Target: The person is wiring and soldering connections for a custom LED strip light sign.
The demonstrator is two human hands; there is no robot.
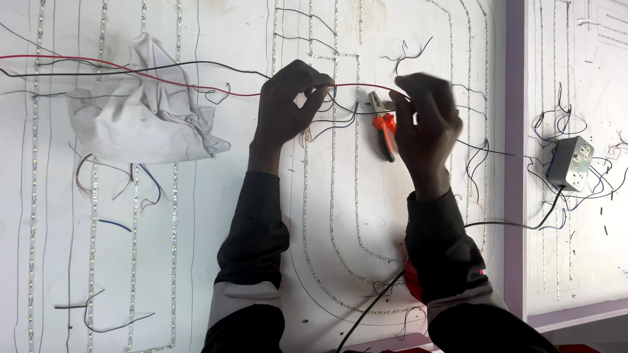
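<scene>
The white tabletop (pixel 216 216) carried one crumpled cloth (pixel 140 111), one socket box (pixel 570 163) and one pair of pliers (pixel 384 127). Both hands, left (pixel 288 104) and right (pixel 425 124), pinched one red wire (pixel 196 86), apparently.

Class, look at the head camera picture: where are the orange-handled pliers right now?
The pliers lie on the white board right of centre, between the two hands, close beside the right hand.
</scene>
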